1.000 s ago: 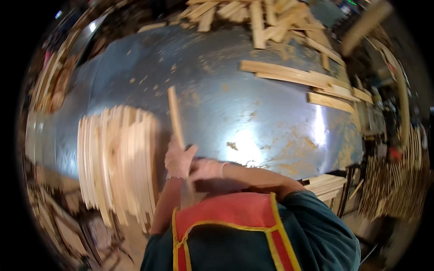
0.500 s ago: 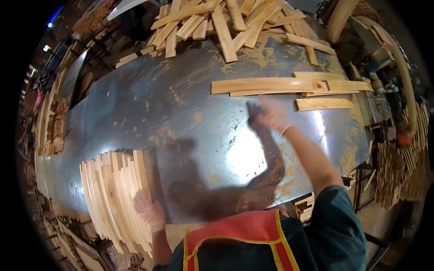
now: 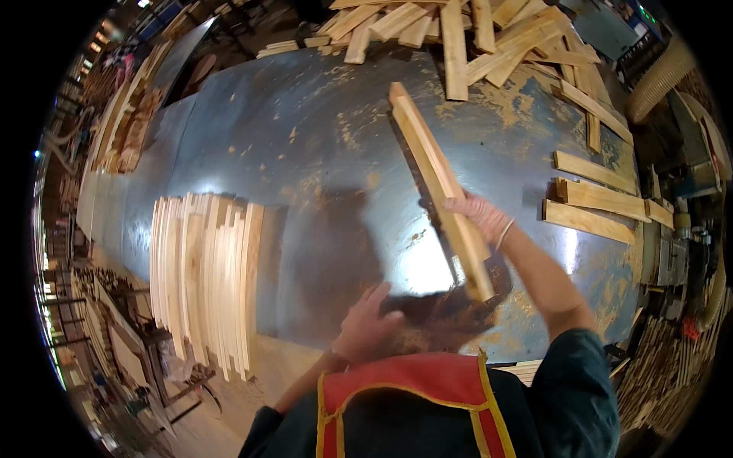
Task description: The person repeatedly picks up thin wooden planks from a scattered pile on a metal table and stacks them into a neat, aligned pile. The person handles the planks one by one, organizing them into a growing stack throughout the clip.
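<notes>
My right hand [image 3: 482, 217] is closed around long, pale wooden slats [image 3: 431, 164], which look like two lying against each other. They slant across the middle of the metal tabletop [image 3: 252, 126], far end to the left, with a shadow along their left side. Nearer to me, my left hand [image 3: 369, 324] hovers by the front edge, empty, fingers apart and slightly blurred. To its left, a row of slats [image 3: 202, 282] stands packed side by side, overhanging the front edge.
A loose heap of wooden pieces [image 3: 456, 57] covers the far side. Several short boards [image 3: 592, 221] lie at the right, near a ribbed hose [image 3: 663, 80]. More stacked wood [image 3: 114, 126] is at the far left, and sawdust patches mark the tabletop.
My right hand has taken hold of slats from the right side and drawn them toward the middle. My left hand has left the packed row and moved right. The view has turned.
</notes>
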A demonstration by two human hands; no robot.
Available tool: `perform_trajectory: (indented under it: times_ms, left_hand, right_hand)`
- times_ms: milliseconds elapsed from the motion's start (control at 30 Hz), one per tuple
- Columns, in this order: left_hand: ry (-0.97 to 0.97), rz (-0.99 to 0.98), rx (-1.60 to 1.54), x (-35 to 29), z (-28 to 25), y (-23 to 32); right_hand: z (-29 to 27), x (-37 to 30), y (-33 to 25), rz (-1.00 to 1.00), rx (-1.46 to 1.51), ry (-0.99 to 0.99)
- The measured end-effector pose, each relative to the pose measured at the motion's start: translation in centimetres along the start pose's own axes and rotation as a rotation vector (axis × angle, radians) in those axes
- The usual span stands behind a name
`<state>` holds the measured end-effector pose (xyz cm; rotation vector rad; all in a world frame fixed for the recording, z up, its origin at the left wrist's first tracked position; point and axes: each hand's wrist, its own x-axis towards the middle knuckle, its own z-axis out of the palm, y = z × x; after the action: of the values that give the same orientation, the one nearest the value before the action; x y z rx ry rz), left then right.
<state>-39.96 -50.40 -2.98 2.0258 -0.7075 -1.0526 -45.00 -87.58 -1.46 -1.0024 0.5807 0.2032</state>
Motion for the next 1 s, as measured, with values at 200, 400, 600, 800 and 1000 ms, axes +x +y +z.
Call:
perform_trajectory:
  times_ms: [200, 400, 600, 800, 1000]
  left_hand:
    - [-0.232, 0.017, -0.55, 0.4, -2.0, -4.4]
    - [-0.239, -0.271, -0.544, -4.3, -7.7, -10.1]
    - [0.368, -0.095, 0.615, -1.3, -8.8, -7.5]
    - [0.614, 0.097, 1.082, -5.4, -13.7, -13.9]
    - [0.72, -0.449, 1.292, -7.2, -18.3, -14.8]
  right_hand:
    - [14.8, 0.5, 12.2, -0.117, -0.143, 0.148]
    - [23.5, -3.3, 16.6, 0.034, -0.707, -0.137]
    - [31.1, -3.7, 17.1, 0.08, -1.004, -0.381]
    - [20.7, -5.2, 18.1, -0.021, -0.84, 0.046]
    - [8.3, -15.1, 15.2, -0.125, 0.364, 0.498]
